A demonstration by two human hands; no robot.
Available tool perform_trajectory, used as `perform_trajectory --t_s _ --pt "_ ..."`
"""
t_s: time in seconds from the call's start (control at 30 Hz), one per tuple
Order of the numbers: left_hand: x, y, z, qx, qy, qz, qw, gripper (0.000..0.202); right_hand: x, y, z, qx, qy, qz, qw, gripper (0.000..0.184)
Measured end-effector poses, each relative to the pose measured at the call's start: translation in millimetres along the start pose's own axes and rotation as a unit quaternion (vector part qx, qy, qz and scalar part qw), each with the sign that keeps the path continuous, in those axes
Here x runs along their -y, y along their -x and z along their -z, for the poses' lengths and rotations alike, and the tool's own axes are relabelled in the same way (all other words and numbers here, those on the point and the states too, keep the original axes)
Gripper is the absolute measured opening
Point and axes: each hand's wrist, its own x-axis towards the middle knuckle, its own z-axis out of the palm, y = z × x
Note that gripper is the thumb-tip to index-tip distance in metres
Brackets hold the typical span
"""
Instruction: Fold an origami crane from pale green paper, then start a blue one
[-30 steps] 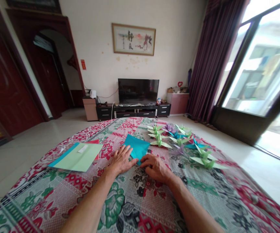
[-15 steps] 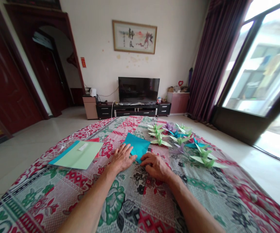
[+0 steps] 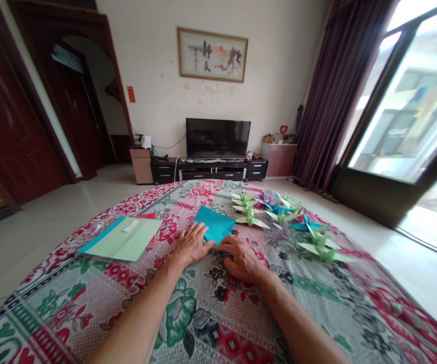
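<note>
A blue sheet of origami paper lies folded on the patterned tablecloth, one corner pointing away from me. My left hand rests flat at its left side, fingers spread over the near left edge and thumb toward the near corner. At that near corner is my right hand, its index finger reaching to the paper's edge and the other fingers curled in. Fingers partly cover the folds along the near edges. Right of the sheet stand several folded paper cranes, among them a green crane and a blue crane.
On the left lies a stack of paper with a light green sheet on top, blue and red sheets beneath, and a small white slip. A floral tablecloth covers the round table. Beyond stands a television on a low cabinet.
The blue paper's near corner, pointing toward me before, now looks tucked in or covered by my fingers. My right index finger has moved slightly left along the near edge. My left hand stays nearly still.
</note>
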Motion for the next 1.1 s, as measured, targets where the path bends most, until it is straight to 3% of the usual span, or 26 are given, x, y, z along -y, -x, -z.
perform_trajectory --t_s 0.33,0.73,1.1 --pt "0 -1 1.5 0.017 0.003 0.001 1.0 0.061 -2 1 -1 -0.01 -0.008 0.02 1.0 0.039" --pt "-1 0 2.5 -0.003 0.002 0.001 1.0 0.056 7 -3 -2 -0.009 -0.017 0.063 0.998 0.031" --pt "2 -4 4.9 -0.006 0.009 0.006 1.0 0.046 7 -7 -6 -0.048 -0.074 0.004 0.996 0.028"
